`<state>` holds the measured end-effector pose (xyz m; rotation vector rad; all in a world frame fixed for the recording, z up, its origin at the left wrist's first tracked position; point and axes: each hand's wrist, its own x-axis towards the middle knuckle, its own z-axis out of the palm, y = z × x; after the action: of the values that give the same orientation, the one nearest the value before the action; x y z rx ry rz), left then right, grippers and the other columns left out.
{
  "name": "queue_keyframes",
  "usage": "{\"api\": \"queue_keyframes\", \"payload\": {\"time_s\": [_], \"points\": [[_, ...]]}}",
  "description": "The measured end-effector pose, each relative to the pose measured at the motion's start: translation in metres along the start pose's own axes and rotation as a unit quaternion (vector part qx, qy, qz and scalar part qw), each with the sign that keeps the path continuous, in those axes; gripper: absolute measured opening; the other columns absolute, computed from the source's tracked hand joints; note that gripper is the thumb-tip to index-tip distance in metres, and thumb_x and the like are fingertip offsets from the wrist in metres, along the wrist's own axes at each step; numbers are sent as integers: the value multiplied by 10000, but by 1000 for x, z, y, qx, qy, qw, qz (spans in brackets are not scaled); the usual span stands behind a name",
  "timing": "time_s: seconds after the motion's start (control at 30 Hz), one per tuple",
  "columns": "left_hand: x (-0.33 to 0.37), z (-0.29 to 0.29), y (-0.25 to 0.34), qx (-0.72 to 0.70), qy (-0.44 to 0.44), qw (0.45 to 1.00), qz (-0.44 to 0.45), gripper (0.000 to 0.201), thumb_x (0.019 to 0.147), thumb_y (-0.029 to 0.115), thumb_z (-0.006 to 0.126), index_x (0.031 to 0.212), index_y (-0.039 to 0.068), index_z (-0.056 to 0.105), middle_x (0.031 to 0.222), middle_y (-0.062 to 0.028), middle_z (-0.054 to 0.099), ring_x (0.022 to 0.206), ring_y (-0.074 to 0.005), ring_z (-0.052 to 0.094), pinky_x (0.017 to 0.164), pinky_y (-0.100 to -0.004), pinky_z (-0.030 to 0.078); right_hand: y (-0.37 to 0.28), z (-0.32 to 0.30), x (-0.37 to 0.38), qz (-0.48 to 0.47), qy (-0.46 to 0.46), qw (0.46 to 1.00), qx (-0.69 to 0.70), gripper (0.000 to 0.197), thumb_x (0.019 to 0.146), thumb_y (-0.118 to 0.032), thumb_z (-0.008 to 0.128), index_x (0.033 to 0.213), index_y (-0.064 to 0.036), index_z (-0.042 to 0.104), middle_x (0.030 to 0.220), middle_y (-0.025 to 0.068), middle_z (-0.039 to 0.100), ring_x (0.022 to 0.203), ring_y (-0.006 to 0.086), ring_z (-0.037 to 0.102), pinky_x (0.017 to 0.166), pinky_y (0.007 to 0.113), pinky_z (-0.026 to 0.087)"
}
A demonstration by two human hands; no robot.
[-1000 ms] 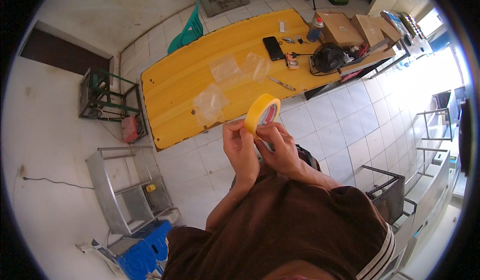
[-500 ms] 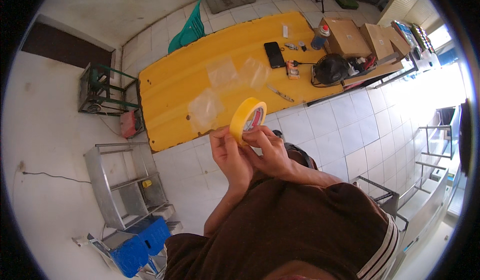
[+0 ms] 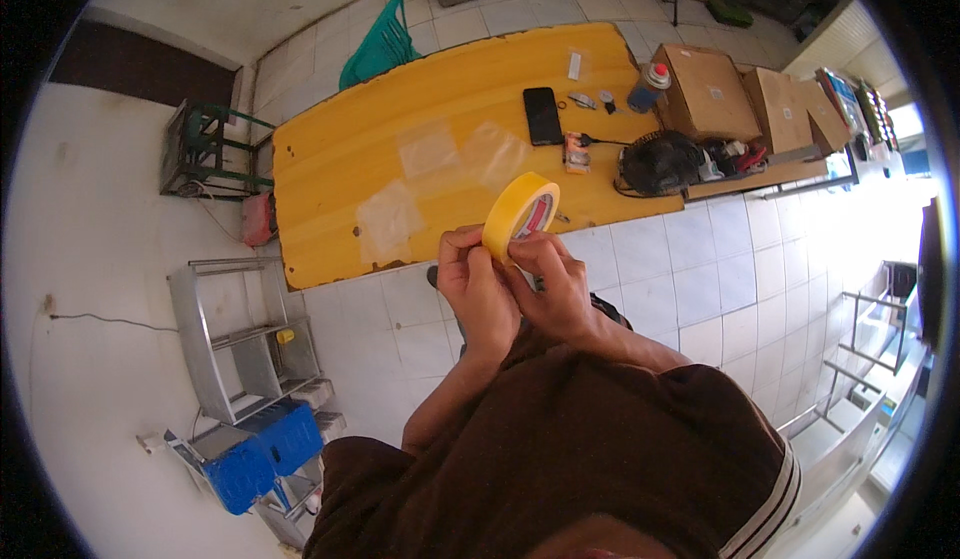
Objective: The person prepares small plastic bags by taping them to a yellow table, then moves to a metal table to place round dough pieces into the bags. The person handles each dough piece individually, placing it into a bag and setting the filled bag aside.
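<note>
A roll of yellow adhesive tape (image 3: 503, 212) is held up between my two hands, tilted, its cardboard core facing right. My left hand (image 3: 478, 294) pinches the lower left of the roll with bent fingers. My right hand (image 3: 553, 284) grips its lower right edge, thumb and fingers close to the core. Whether a tape end is lifted cannot be made out. Beyond the roll, clear plastic sheets (image 3: 428, 149) lie on the yellow table (image 3: 325, 174). Most of a thin knife-like tool on the table is hidden behind the roll.
A black phone (image 3: 543, 116), small packaged parts (image 3: 577, 154) and a spray can (image 3: 650, 87) are on the table. At its right are a black fan (image 3: 657, 164) and cardboard boxes (image 3: 708, 94). A green chair (image 3: 382, 44) stands behind; a metal frame (image 3: 215, 344) stands left.
Both hands and the tape roll have shifted slightly right and up in view, and the roll now covers most of the knife-like tool. My head view has turned a little.
</note>
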<state>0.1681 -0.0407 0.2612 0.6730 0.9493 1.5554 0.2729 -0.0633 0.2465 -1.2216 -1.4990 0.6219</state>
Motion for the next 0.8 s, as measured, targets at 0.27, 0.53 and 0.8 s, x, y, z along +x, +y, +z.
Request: {"api": "queue_keyframes", "payload": {"time_s": [0.27,0.53,0.8], "points": [[13,2,43,125,-144,979,70,237,1025,-26,525,1249,-16,599,1192,-103,636,1121,-160,598,982,-300,477,-4,-2,23,94,-46,975,196,358,924,35,738,1200,15,511,1101,165,763,1078,164,719,913,279,523],[26,-4,67,391,-263,856,211,238,977,-25,636,1215,-24,651,1164,-160,689,1062,-265,673,927,-345,526,-13,-16,21,111,-33,966,231,373,909,-49,784,1190,4,546,1081,166,770,1054,182,747,905,319,553],[33,-3,69,446,-311,794,272,202,953,-81,627,1139,-9,660,1062,-166,706,934,-294,697,834,-343,557,-20,-42,13,96,-49,989,102,336,903,-111,807,1147,-30,590,1054,159,772,1076,282,748,882,364,590]]}}
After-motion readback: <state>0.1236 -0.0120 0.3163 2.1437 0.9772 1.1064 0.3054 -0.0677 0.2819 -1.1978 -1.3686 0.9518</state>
